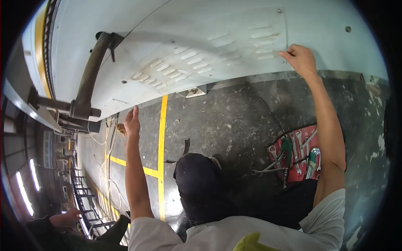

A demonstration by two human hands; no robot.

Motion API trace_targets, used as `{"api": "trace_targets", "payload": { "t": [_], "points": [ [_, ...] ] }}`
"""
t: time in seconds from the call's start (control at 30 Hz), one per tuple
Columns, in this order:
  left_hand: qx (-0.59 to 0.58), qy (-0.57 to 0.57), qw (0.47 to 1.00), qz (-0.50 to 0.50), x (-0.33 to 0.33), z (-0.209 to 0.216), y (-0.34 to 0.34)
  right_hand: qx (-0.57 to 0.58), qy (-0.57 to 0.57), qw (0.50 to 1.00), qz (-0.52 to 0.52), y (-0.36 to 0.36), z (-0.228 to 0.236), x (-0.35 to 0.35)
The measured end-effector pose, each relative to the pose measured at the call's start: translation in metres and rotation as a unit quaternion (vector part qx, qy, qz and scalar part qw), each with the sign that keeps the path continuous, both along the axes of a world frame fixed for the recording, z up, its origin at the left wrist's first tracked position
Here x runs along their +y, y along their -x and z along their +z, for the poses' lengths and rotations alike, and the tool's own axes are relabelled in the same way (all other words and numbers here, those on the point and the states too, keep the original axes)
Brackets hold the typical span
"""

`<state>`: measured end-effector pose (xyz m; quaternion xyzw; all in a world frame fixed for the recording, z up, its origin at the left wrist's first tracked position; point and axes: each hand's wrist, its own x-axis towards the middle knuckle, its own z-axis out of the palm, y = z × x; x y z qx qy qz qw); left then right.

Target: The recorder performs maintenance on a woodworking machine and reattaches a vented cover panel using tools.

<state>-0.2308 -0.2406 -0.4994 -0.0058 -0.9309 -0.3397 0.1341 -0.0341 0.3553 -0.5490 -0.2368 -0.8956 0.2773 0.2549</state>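
Note:
A pale grey-blue metal panel [247, 50] with rows of louvre slots fills the upper view. My right hand [302, 60] is closed at its lower right corner, thumb and bent fingers together beside a small screw [283, 62]. Whatever sits between those fingertips is too small to make out. At the panel's lower left edge, my left hand [132, 122] has its thumb stretched up and its fingers apart. A small brownish patch shows beside those fingers; I cannot tell what it is.
On the floor by my right knee lies a red tool pouch [299, 178] with several wrenches [297, 150] and green-handled pliers [286, 146]. A metal handle [90, 75] juts out at upper left. Cables [109, 167] trail across the floor at left. Another person's hand [69, 217] shows at lower left.

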Motion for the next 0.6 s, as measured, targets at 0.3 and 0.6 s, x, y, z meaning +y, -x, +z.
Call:
{"api": "trace_targets", "payload": {
  "t": [0.3, 0.6],
  "points": [
    [-0.24, -0.389, 0.889, -0.005, -0.116, -0.115, 0.117, 0.124, -0.197, 0.972, 0.024, 0.054, 0.096, -0.203],
    [-0.176, -0.712, 0.678, -0.046, -0.122, -0.203, 0.224, 0.19, -0.41, 0.868, 0.207, 0.234, 0.144, -0.49]
  ]
}}
